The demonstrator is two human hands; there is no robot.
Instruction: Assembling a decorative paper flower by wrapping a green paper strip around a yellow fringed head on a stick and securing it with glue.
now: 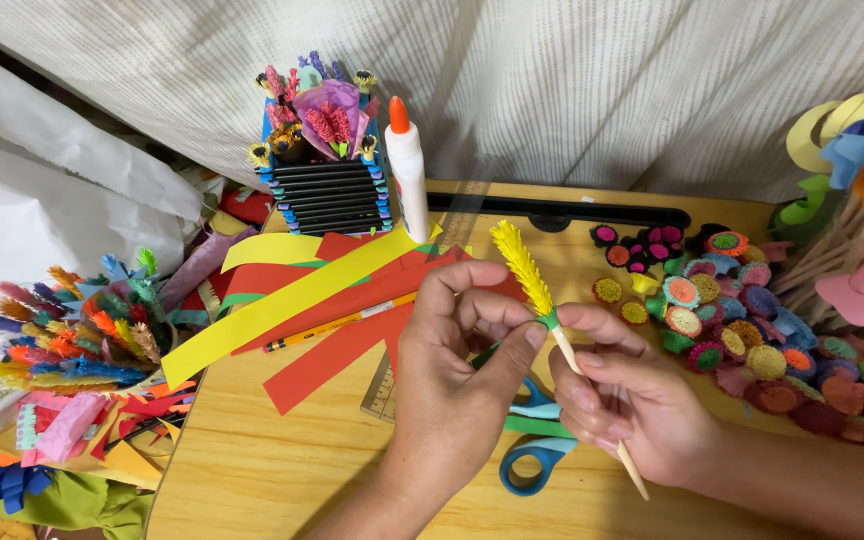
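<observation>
Left hand (452, 370) and right hand (632, 400), nearest the lens, closed together on a thin wooden skewer (592, 400) above a pale wood bench (252, 470). Left grip pinched shut at a green paper collar just under a fringed yellow paper spike (522, 265); right grip curled snugly round the bare shaft lower down, pointed end jutting past the palm. Spike bristly, finely cut, tapering upward, tilted toward the left. Beneath the wrists, blue-handled scissors (532, 460) lying flat beside a clear ruler (382, 390). Farther back, long smooth strips of red paper (352, 310) and yellow paper (282, 305), a pencil (337, 325) across them. White glue bottle (408, 180) with orange cap upright next to a ribbed black box (332, 195) of paper blooms. At right, heaped coiled paper rosettes (742, 340) in many colours; at left, a bundle of fringed paper spikes (72, 340).
</observation>
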